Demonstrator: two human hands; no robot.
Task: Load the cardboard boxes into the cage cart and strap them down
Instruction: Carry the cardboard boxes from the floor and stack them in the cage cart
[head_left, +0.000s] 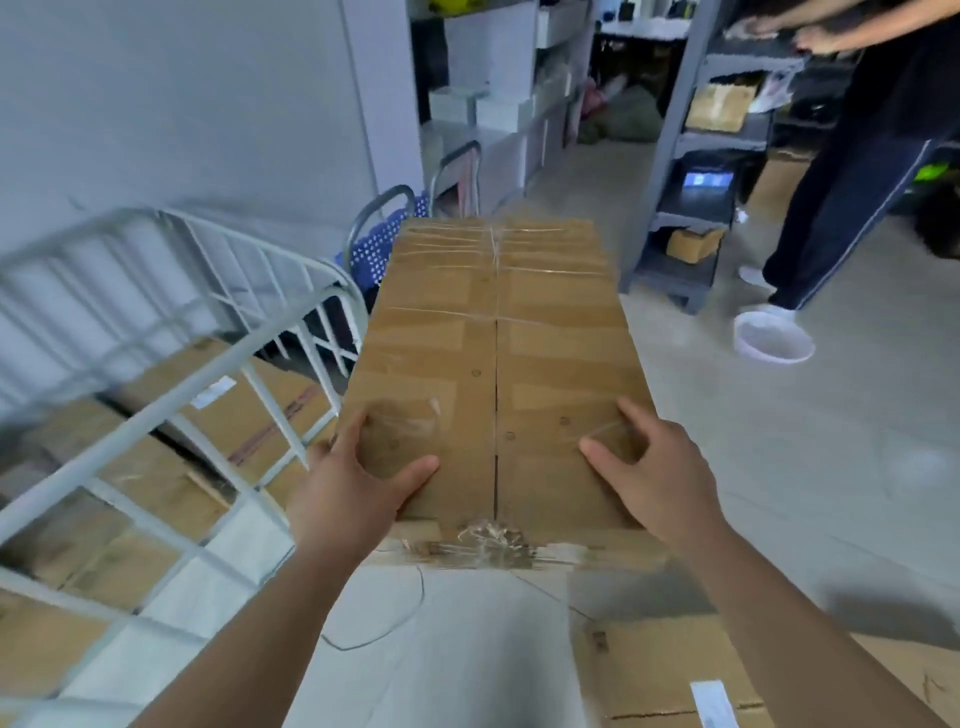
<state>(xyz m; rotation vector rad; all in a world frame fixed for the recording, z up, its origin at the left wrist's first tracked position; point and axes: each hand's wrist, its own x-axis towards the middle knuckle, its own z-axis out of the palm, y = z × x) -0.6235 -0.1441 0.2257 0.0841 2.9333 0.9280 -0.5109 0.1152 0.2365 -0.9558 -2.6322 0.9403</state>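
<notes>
A long taped cardboard box (498, 332) is held out in front of me, above the floor. My left hand (353, 483) grips its near left corner, thumb lying on the top face. My right hand (654, 467) grips the near right corner, thumb and forefinger spread on top. The white metal cage cart (171, 395) stands to the left, its barred side rail next to the box. Several cardboard boxes (234, 415) lie inside the cart.
Another cardboard box (670, 670) with a white label lies on the floor at the lower right. A person in dark trousers (852, 171) stands at grey shelving (701, 156) on the right. A white bowl (774, 338) sits on the floor. A blue trolley (379, 239) stands behind the cart.
</notes>
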